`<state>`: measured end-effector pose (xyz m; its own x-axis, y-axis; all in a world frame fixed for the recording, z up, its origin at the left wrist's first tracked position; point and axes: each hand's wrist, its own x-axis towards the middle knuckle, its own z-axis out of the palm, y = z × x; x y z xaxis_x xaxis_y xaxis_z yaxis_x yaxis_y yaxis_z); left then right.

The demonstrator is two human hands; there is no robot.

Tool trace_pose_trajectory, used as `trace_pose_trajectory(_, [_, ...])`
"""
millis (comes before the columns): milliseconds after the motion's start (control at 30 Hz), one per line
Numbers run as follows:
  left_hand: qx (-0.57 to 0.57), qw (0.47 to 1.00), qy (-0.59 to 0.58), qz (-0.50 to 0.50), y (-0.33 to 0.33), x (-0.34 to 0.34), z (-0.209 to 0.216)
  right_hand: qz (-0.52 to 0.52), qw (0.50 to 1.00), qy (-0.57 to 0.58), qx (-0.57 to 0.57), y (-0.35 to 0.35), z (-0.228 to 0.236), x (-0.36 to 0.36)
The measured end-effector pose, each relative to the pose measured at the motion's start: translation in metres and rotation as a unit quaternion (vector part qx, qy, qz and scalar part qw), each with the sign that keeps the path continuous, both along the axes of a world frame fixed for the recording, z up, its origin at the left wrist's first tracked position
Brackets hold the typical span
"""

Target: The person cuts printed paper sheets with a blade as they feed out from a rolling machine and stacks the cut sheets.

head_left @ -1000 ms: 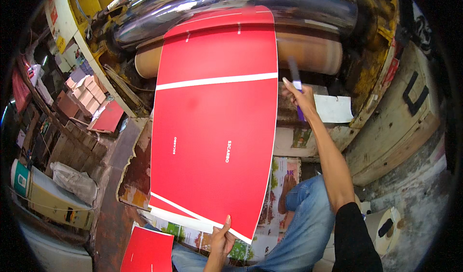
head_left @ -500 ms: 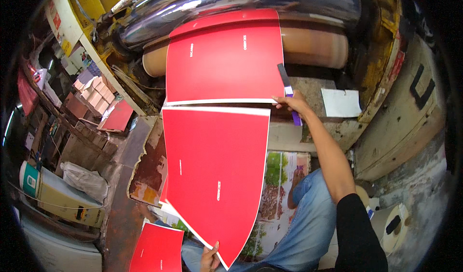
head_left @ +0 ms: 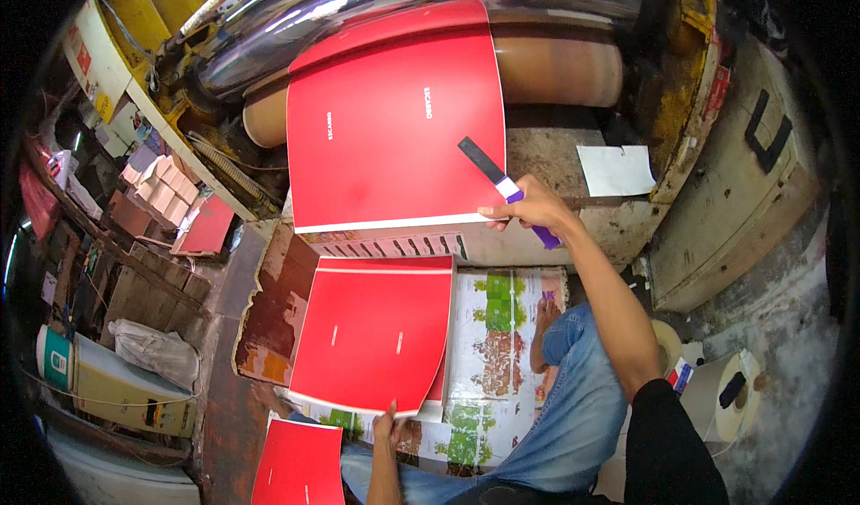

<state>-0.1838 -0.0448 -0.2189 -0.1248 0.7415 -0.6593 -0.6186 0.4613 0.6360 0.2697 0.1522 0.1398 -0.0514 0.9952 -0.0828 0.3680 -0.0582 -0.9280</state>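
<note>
My right hand (head_left: 533, 207) is closed around a utility knife (head_left: 482, 158) with a purple handle, a white collar and a dark blade. Its thumb and fingers also meet the near right corner of a red sheet (head_left: 385, 169) with a white edge, which hangs from the machine's rollers. Lower down, my left hand (head_left: 387, 429) pinches the near edge of a second red sheet (head_left: 358, 344). That sheet lies over a stack of similar sheets on a platform covered with printed paper.
A shiny metal roller (head_left: 412, 21) and a brown roller (head_left: 564, 70) span the machine at the back. White paper (head_left: 616, 171) rests on the ledge at right. Another red sheet (head_left: 296, 465) lies at lower left. A large metal box (head_left: 735, 200) stands at right.
The lower red sheet has dropped away from the upper one, down onto the stack, with my left hand on it. The upper sheet extends further down, and the knife has tilted leftward.
</note>
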Motion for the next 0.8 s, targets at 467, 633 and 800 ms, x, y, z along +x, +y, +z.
trace_pose_trajectory(467, [-0.061,0.692,0.700,-0.167,0.045,0.117,-0.013,-0.072,0.984,0.163,-0.008,-0.007,-0.019,-0.059])
trace_pose_trajectory(633, [-0.189,0.720,0.616,-0.260,0.056,0.153,0.030,0.096,0.994,0.058,-0.021,-0.030,-0.002,-0.010])
trace_pose_trajectory(800, [0.254,0.899,0.128,-0.333,0.086,0.195,0.147,0.203,0.975,-0.019,-0.086,-0.043,0.004,0.009])
